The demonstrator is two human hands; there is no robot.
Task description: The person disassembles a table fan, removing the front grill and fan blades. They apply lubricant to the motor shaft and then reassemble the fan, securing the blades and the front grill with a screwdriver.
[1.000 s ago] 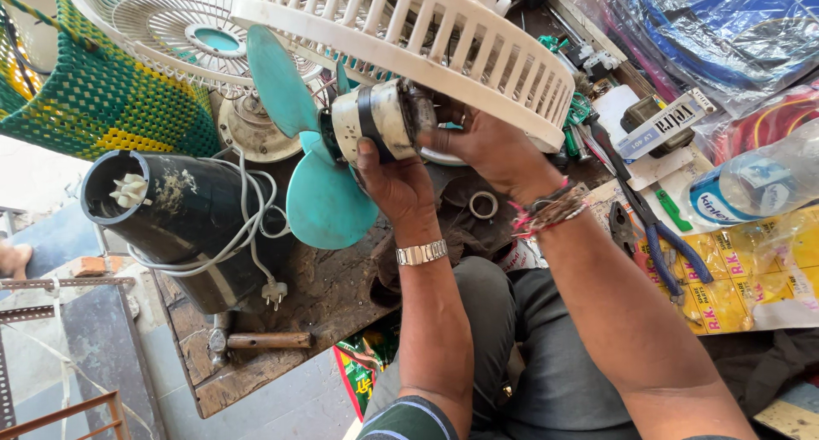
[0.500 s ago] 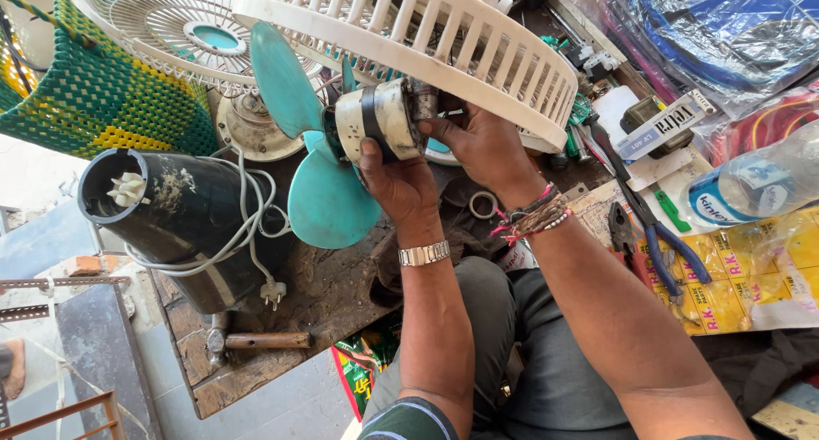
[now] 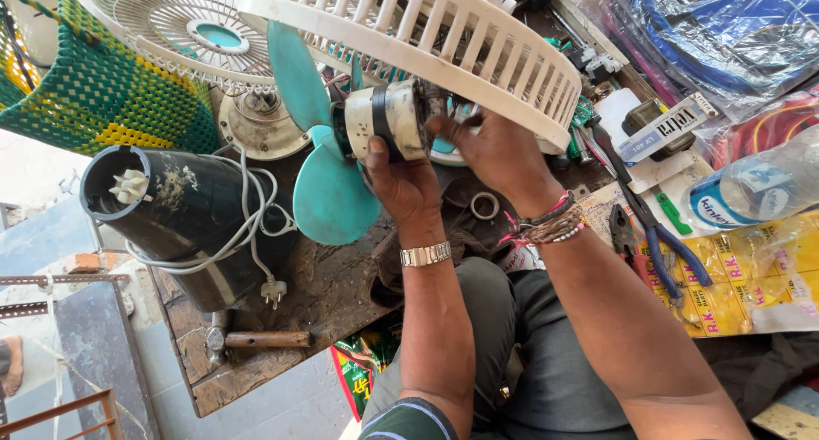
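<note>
— What is the left hand (image 3: 408,182) doing?
— It grips the round fan motor (image 3: 388,120) from below, thumb on its side.
— And the right hand (image 3: 493,150)?
— Its fingers pinch the motor's back end, under the white grille (image 3: 444,39).
— Which way does the motor lie?
— Sideways. The teal blades (image 3: 328,193) point left, over the desk (image 3: 324,295).
</note>
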